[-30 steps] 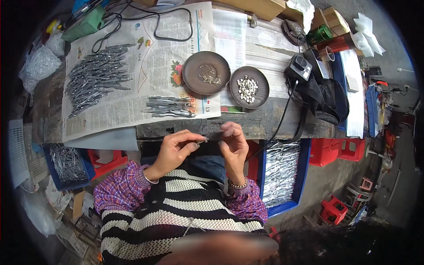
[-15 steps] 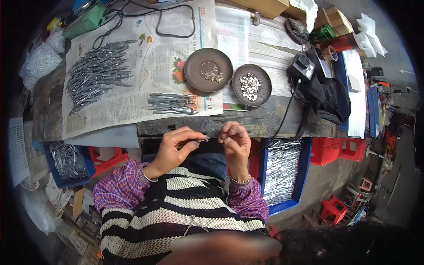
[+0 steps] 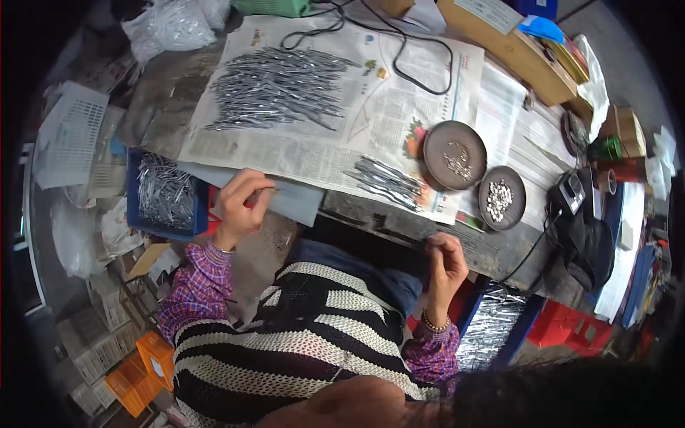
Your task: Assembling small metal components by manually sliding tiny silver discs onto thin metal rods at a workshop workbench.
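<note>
My left hand [image 3: 244, 203] is off the table's front edge, near the blue tray on the left. Its thumb and forefinger pinch a thin metal piece, of which only a dark tip shows. By the front edge farther right, my right hand [image 3: 447, 265] has its fingers drawn together; whatever they hold is hidden. A small bundle of slim grey metal pieces [image 3: 389, 182] lies on the newspaper [image 3: 285, 155], with a large pile of similar pieces [image 3: 278, 85] farther back. Beside the bundle, a round brown dish [image 3: 437, 151] holds tiny metal parts. Small silvery discs fill a second dish [image 3: 518, 189].
Blue trays of metal pieces stand below the table edge, one at left [image 3: 133, 191] and one at right [image 3: 526, 327]. A black cable [image 3: 451, 64] loops over the newspaper. On the table's right lies a black strapped bag [image 3: 589, 246]. Red plastic stools [image 3: 571, 328] stand at lower right.
My hands have moved apart. The left has gone leftward toward the left tray with the thin metal piece; the right stays near the table edge. The whole view has swung left.
</note>
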Demonstrator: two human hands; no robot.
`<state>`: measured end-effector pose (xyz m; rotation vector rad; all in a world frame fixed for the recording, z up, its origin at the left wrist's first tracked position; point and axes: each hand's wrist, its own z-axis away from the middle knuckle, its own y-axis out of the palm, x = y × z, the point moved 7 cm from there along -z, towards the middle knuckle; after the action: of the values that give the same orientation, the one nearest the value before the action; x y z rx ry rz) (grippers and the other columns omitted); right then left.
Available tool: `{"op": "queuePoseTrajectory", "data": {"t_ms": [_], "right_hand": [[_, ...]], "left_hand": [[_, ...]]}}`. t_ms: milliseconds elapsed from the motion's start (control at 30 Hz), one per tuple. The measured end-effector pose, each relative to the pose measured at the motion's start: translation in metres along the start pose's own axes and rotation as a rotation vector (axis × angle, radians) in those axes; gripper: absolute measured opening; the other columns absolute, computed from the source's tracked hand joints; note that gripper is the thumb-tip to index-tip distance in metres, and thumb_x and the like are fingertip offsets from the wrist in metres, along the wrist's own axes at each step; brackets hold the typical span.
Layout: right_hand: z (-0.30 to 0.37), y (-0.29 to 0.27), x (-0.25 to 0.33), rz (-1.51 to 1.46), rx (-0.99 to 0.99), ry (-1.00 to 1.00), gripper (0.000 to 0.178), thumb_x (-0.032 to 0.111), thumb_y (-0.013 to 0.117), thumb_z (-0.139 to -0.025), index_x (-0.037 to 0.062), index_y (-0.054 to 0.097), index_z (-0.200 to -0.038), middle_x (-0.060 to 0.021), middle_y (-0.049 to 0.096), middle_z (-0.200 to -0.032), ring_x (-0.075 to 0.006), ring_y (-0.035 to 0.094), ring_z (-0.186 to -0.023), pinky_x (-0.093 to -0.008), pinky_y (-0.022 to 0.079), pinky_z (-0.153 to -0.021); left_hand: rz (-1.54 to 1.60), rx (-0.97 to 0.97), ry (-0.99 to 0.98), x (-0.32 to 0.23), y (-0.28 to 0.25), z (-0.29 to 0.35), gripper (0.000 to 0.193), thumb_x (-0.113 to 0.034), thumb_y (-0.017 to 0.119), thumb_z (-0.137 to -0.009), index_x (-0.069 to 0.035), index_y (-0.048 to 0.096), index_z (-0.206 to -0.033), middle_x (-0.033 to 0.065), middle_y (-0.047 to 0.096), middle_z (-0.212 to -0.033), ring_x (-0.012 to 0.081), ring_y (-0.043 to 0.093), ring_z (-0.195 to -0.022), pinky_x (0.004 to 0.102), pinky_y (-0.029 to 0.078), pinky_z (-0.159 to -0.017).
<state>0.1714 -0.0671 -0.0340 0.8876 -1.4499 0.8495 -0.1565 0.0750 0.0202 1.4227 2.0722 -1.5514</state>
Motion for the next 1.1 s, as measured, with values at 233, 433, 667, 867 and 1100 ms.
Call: {"op": "queuePoseTrajectory", "data": {"t_ms": [233,433,667,867,1100], "right_hand": [[-0.004,0.009,0.002,-0.042,-0.016,0.076,0.008,-0.006,0.051,-0.089,-0.0031,0.058,-0.092,-0.0057,0.057,-0.094,-0.0106,0.054,-0.081,-0.0224,0.045,-0.072],[-0.006,0.003,-0.003,0.011,-0.048,0.101,0.009,-0.003,0.058,-0.086,-0.0051,0.063,-0.094,-0.0059,0.061,-0.093,-0.0112,0.057,-0.083,-0.0218,0.045,-0.074],[-0.007,0.02,0.036,0.324,0.005,-0.127,0.018,-0.004,0.067,-0.076,-0.0024,0.067,-0.094,-0.0127,0.067,-0.091,-0.0219,0.065,-0.082,-0.0281,0.05,-0.073],[-0.007,0.043,0.04,0.277,0.055,-0.132,0.017,0.002,0.072,-0.075,-0.0008,0.066,-0.091,-0.0118,0.065,-0.08,-0.0209,0.063,-0.067,-0.0281,0.049,-0.06],[-0.005,0.035,0.034,0.273,-0.002,-0.143,0.011,0.0,0.073,-0.073,-0.0022,0.067,-0.082,-0.009,0.065,-0.072,-0.0159,0.063,-0.064,-0.0251,0.047,-0.059]], "left_hand": [[-0.169,0.008,0.223,-0.007,0.019,0.006,0.014,0.0,0.07,-0.066,-0.004,0.061,-0.076,0.009,0.062,-0.077,0.0267,0.061,-0.07,0.0356,0.046,-0.063],[-0.271,0.006,0.15,0.019,-0.006,0.009,0.012,0.001,0.069,-0.07,-0.004,0.062,-0.078,0.0084,0.062,-0.077,0.0259,0.061,-0.07,0.0346,0.046,-0.064],[0.765,0.276,-0.526,-0.019,0.072,-0.012,0.004,-0.004,0.06,-0.086,-0.002,0.063,-0.088,-0.0003,0.058,-0.075,0.005,0.05,-0.063,0.0183,0.037,-0.055],[1.218,0.68,-0.743,-0.074,0.14,-0.009,0.02,-0.006,0.059,-0.089,-0.003,0.055,-0.108,-0.0009,0.053,-0.081,0.0026,0.043,-0.061,0.0171,0.032,-0.052],[1.167,0.763,-0.732,-0.087,0.158,0.001,0.027,0.001,0.057,-0.086,0.001,0.055,-0.113,0.0046,0.057,-0.093,0.0045,0.05,-0.068,0.0185,0.039,-0.058]]}}
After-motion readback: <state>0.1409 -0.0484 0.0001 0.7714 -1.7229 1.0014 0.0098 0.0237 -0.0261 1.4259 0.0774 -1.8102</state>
